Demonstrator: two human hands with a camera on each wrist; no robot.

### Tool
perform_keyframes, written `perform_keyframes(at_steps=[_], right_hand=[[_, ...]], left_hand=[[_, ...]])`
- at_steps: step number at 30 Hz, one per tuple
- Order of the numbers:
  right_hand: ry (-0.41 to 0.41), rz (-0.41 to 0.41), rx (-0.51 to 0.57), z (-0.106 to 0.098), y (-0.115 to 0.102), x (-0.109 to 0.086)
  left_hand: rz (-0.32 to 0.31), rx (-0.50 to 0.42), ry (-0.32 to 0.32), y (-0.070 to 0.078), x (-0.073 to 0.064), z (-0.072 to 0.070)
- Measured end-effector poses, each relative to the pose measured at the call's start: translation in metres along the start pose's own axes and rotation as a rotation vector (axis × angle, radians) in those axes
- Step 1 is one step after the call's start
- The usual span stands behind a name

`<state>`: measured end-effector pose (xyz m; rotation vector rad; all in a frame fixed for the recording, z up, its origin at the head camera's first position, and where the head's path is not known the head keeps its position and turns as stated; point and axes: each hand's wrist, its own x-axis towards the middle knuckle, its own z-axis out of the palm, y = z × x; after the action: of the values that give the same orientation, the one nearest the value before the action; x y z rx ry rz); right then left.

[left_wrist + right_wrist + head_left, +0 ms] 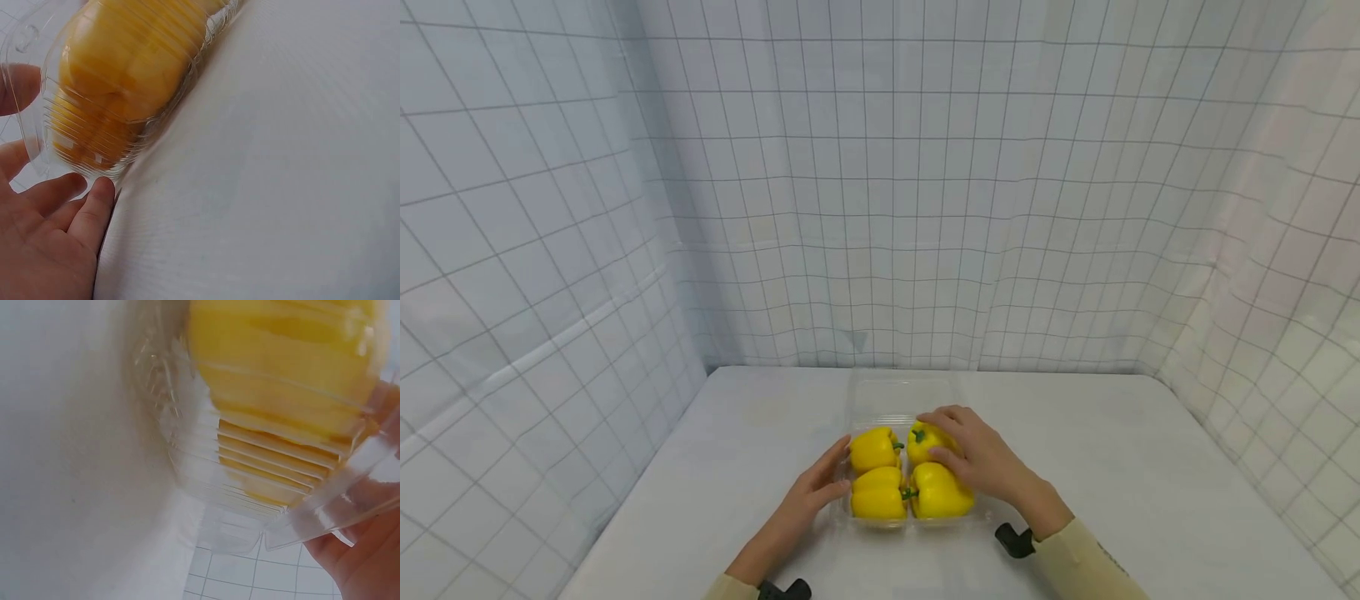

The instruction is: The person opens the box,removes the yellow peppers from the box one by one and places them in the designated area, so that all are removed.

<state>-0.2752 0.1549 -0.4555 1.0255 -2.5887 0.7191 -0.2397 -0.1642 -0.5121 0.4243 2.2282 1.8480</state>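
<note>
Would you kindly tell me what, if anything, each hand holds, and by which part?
The right hand holds the back-right pepper by its right side; the left hand apparently holds nothing.

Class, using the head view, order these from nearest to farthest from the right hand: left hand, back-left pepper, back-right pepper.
1. Back-right pepper: right hand on it.
2. Back-left pepper: left of that pepper.
3. Left hand: left of both peppers.

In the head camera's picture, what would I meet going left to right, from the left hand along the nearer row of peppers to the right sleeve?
Left hand → nearer-left yellow pepper → nearer-right yellow pepper → black wrist piece → right sleeve.
</note>
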Motion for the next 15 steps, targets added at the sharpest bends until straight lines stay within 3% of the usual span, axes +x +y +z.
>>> perform_keyframes(at_steps=[15], right_hand=[[0.036,-0.003,-0.025,-0.0073,0.0000,-0.0002]], left_hand=[[-0.009,0.023,0.005,0.0025,0.0005,-0.0002]])
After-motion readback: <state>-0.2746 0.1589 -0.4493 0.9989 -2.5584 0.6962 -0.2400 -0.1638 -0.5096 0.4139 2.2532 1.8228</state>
